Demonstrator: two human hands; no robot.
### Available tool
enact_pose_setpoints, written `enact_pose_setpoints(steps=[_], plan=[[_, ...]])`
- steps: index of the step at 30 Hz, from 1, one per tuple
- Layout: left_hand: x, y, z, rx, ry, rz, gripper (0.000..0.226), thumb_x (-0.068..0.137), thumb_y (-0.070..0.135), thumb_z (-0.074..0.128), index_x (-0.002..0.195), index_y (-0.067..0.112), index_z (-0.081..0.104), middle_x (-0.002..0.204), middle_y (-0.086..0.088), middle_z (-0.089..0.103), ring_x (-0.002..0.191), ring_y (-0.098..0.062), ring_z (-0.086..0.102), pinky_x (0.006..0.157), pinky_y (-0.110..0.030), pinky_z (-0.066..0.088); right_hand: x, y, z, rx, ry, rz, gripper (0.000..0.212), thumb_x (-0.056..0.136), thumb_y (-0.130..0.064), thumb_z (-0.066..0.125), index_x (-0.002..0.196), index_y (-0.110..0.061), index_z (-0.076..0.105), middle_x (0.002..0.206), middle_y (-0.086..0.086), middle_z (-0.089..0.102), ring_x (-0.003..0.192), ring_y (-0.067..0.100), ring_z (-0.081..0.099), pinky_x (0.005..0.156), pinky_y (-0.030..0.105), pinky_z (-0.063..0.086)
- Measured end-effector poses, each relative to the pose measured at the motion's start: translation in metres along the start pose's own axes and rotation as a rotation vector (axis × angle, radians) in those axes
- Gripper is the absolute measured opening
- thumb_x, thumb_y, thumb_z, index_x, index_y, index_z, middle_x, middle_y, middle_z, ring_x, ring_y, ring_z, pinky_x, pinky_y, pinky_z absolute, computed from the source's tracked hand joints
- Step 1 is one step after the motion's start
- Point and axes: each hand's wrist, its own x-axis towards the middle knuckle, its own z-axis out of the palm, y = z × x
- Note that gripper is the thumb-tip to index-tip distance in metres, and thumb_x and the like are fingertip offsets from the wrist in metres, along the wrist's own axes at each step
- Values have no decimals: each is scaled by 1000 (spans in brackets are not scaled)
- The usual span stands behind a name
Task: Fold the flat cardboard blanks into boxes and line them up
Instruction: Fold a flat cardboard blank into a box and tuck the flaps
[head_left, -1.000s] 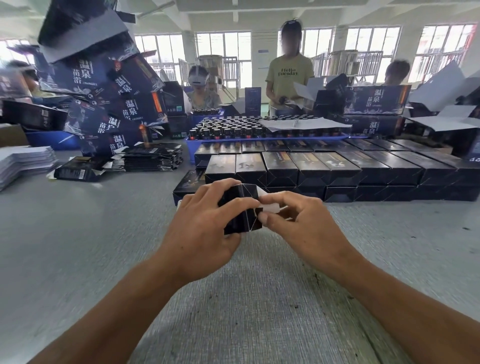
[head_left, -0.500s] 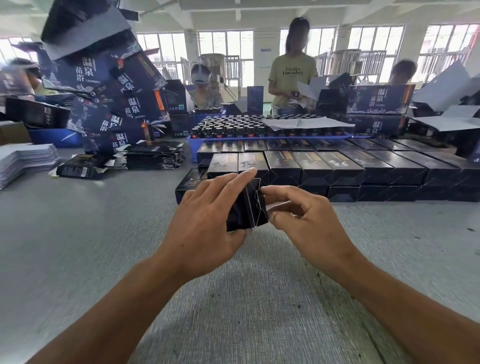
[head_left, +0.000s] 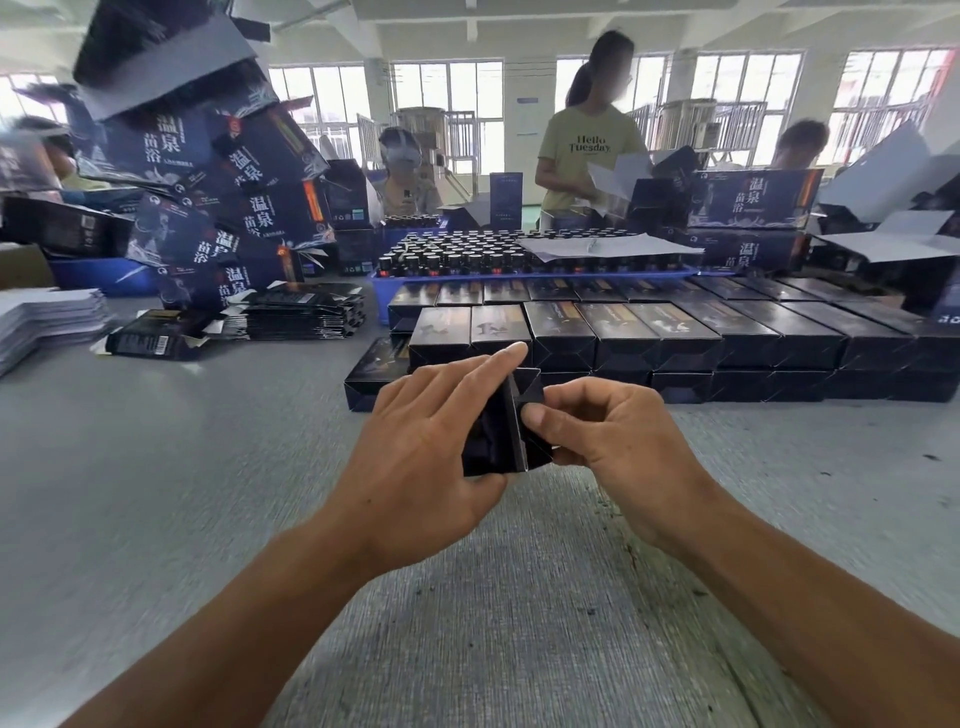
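Boxes (head_left: 649, 338) already folded, ranked in rows just beyond the grip; flat blanks (head_left: 296, 314) stacked well off to its left. Between both hands, raised off the table (head_left: 156, 493), one dark box (head_left: 498, 436) now tipped upright. Left hand (head_left: 415, 457) clamped round its body; right hand (head_left: 608, 431) pinching the end flap (head_left: 530, 387), a second ago open, now nearly tucked, probably closing.
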Motion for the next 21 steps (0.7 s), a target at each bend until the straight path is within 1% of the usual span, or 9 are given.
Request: enact_pose_setpoints(steps=[3, 6, 9, 11, 13, 14, 15, 18, 21], plan=[[0, 0, 0, -8, 1, 0, 97, 75, 40, 76, 156, 33, 23, 147, 12, 46, 135, -9, 38, 110, -31, 25, -1, -1, 0, -41, 5, -19, 10, 80, -30, 81, 85, -23, 76, 84, 1, 77, 81, 17, 73, 72, 28, 59], [0, -1, 0, -16, 4, -5, 100, 75, 37, 79, 156, 32, 22, 147, 11, 46, 135, -8, 37, 110, -30, 24, -2, -3, -1, -58, -21, -30, 11, 85, -30, 78, 93, -23, 75, 88, -1, 77, 83, 14, 74, 70, 24, 57], [-1, -2, 0, -27, 7, -10, 100, 75, 38, 78, 156, 33, 21, 147, 11, 46, 134, -8, 36, 108, -31, 26, -4, -4, 0, -73, -38, -36, 14, 89, -32, 74, 100, -24, 74, 92, -3, 77, 86, 13, 74, 72, 26, 58], [-1, -2, 0, -25, 4, -10, 99, 74, 40, 75, 156, 34, 20, 147, 12, 46, 133, -7, 36, 106, -31, 26, -5, -5, 2, -115, -57, -59, 29, 87, -41, 73, 112, -26, 71, 97, -5, 76, 90, 11, 73, 74, 26, 59], [0, -1, 1, -16, -3, -4, 97, 73, 42, 71, 156, 35, 19, 147, 14, 45, 134, -8, 37, 106, -31, 27, -7, -3, 3, -158, -89, -76, 57, 81, -52, 75, 132, -33, 58, 105, -6, 73, 95, 10, 73, 77, 27, 60], [0, -1, 1, -10, -5, 5, 97, 73, 42, 70, 156, 35, 19, 147, 15, 45, 134, -8, 38, 106, -31, 28, -8, -3, 4, -171, -112, -80, 65, 80, -52, 77, 138, -38, 51, 108, -6, 71, 96, 9, 72, 79, 28, 61], [0, 0, 2, -5, -4, 20, 96, 74, 41, 69, 156, 35, 19, 148, 15, 44, 134, -9, 38, 106, -32, 27, -8, -3, 5, -172, -136, -88, 67, 81, -48, 79, 139, -43, 47, 110, -6, 70, 96, 9, 72, 80, 28, 61], [0, 1, 5, 8, 17, 67, 94, 77, 36, 72, 156, 30, 22, 155, 10, 39, 141, -15, 34, 114, -35, 25, -6, -3, 6, -128, -103, -115, 50, 84, -28, 78, 125, -47, 57, 105, -5, 71, 93, 11, 73, 76, 27, 61], [1, 0, 5, 16, 67, 11, 95, 76, 32, 77, 155, 29, 24, 159, 3, 31, 147, -22, 27, 117, -41, 23, 0, -3, 1, 2, 5, -56, 39, 73, -25, 77, 108, -34, 64, 99, 1, 74, 88, 18, 74, 73, 33, 62]])
